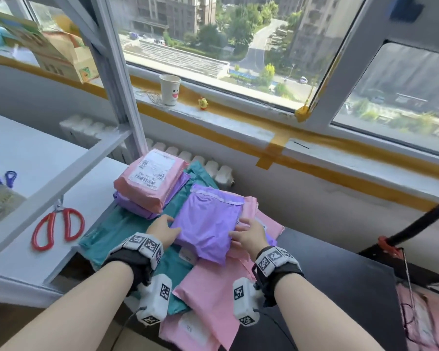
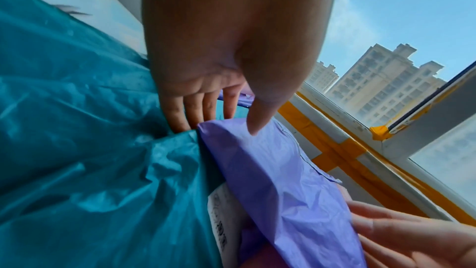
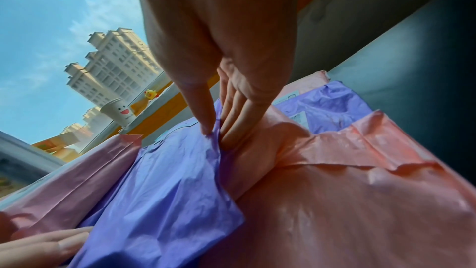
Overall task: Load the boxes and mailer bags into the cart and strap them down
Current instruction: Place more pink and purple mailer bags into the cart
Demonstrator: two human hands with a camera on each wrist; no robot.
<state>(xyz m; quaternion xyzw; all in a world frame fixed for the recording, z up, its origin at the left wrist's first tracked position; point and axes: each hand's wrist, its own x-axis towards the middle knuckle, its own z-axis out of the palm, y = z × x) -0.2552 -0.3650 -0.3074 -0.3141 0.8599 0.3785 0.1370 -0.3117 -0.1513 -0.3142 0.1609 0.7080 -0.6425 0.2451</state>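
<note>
Purple mailer bag (image 1: 209,221) tops loose heap of mailers at desk (image 1: 340,272) left end, beside shelf. Left hand (image 1: 162,230) and right hand (image 1: 249,234) pinch its opposite side edges, thumbs on top. Looks soft, light, slick film; grip padded sides, not flap.

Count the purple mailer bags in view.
3 visible: one held between left hand and right hand; one under the labelled pink bag at back left; one edge beyond the right hand. More may be buried.

White table (image 1: 36,153) — red scissors (image 1: 57,228), teal mailer (image 1: 127,224).
</note>
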